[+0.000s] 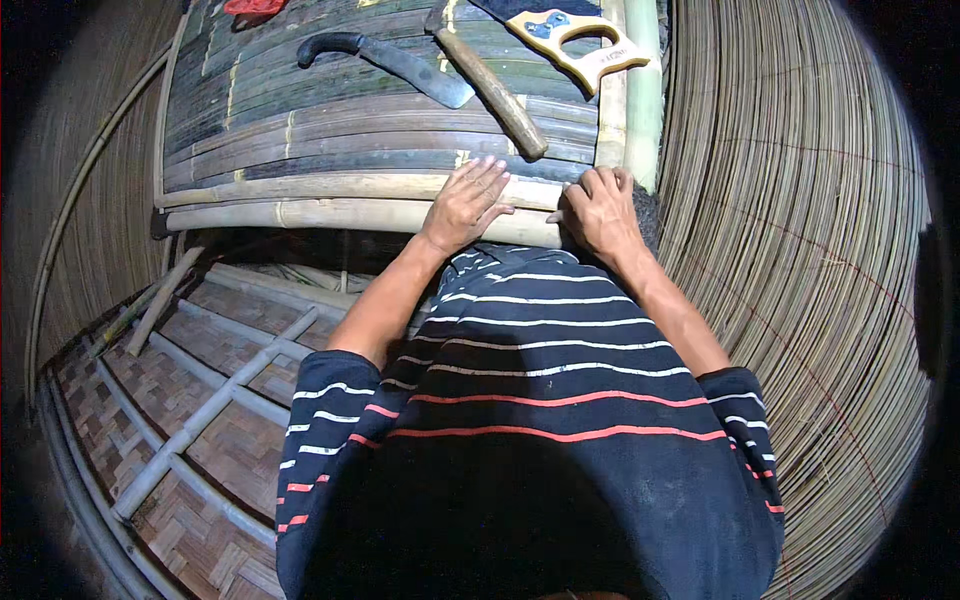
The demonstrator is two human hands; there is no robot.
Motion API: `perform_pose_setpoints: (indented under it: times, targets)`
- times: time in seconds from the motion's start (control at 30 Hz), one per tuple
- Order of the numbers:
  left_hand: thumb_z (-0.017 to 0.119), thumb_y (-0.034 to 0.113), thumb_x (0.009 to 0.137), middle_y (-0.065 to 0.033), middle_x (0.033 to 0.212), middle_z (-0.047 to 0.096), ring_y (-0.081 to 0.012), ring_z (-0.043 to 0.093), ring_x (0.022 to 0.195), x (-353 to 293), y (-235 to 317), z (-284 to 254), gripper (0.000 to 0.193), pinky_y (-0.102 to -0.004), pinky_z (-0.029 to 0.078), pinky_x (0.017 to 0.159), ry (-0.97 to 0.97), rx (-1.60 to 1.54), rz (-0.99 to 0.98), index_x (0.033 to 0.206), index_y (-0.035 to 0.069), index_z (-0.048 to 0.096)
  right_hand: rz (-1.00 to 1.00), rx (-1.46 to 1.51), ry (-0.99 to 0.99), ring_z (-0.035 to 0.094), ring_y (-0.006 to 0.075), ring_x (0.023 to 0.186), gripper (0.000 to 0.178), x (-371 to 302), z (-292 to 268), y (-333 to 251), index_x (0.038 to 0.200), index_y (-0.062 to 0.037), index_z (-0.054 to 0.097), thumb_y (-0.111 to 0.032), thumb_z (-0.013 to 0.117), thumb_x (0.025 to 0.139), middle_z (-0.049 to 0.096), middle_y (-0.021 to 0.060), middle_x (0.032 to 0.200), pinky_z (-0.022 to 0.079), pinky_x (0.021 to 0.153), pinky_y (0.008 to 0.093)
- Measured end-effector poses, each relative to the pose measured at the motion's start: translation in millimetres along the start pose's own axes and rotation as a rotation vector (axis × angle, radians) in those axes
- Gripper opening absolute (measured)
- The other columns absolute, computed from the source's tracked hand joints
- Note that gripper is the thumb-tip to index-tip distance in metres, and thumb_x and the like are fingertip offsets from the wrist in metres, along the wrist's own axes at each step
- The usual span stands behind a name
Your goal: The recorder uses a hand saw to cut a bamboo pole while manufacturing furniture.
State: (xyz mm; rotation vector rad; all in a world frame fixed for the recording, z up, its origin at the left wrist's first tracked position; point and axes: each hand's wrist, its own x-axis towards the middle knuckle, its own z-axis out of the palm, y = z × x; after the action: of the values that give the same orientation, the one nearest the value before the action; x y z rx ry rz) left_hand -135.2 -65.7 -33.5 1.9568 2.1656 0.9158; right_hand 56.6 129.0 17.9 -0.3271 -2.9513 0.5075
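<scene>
My left hand [467,207] lies flat, fingers stretched out, across the pale bamboo strip [350,187] along the near edge of a bamboo-slat platform [350,130]. A round bamboo pole [350,214] runs just below that strip, under my left wrist and thumb. At the platform's near right corner, my right hand [603,212] bends its fingers over the bamboo edge, with the thumb against the pole. What lies beneath its palm is hidden. Just beyond my hands rests a tool with a thick wooden handle [495,95]; its dark head is partly out of view.
A machete [410,70] with a black handle and a handsaw [580,45] with a cream handle lie farther back. Something red [255,7] is at the far left. Walls of thin stalks [800,200] rise on both sides. A bamboo frame [235,385] over woven matting stands lower left.
</scene>
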Motion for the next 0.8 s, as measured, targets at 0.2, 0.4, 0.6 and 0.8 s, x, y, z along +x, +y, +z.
perform_pose_setpoints:
  times: [0.2, 0.4, 0.6, 0.8]
  targets:
    - [0.084, 0.025, 0.083, -0.0163, 0.139, 0.065, -0.0328, 0.057, 0.135, 2, 4, -7, 0.055, -0.0481, 0.044, 0.112, -0.063, -0.016, 0.0, 0.132, 0.006, 0.067, -0.016, -0.006, 0.144, 0.061, 0.0294, 0.099, 0.038, -7, 32, -15, 0.122, 0.0031, 0.067, -0.011, 0.059, 0.087, 0.063, 0.0133, 0.101, 0.05, 0.089, 0.0415]
    - [0.084, 0.024, 0.084, -0.0118, 0.139, 0.066, -0.0286, 0.058, 0.135, -1, -4, 1, 0.055, -0.0484, 0.043, 0.112, -0.075, 0.105, 0.092, 0.134, 0.008, 0.067, 0.005, -0.067, 0.237, 0.058, 0.0328, 0.094, 0.033, -14, 50, -18, 0.112, 0.0046, 0.069, -0.014, 0.06, 0.086, 0.061, 0.015, 0.101, 0.05, 0.083, 0.0444]
    - [0.084, 0.025, 0.085, -0.0116, 0.139, 0.067, -0.0281, 0.059, 0.135, -3, -10, 5, 0.055, -0.0483, 0.044, 0.112, -0.062, 0.116, 0.145, 0.135, 0.008, 0.066, -0.022, -0.143, 0.212, 0.058, 0.0331, 0.093, 0.022, -10, 52, -17, 0.096, 0.0002, 0.068, -0.017, 0.061, 0.085, 0.059, 0.0149, 0.094, 0.05, 0.081, 0.0447]
    - [0.083, 0.024, 0.086, -0.0115, 0.139, 0.067, -0.0276, 0.059, 0.136, -2, -8, 6, 0.054, -0.0471, 0.041, 0.115, -0.078, 0.094, 0.128, 0.134, 0.008, 0.067, -0.032, -0.171, 0.228, 0.058, 0.0337, 0.093, 0.019, -10, 53, -14, 0.093, -0.0004, 0.068, -0.015, 0.061, 0.084, 0.059, 0.0154, 0.093, 0.05, 0.08, 0.045]
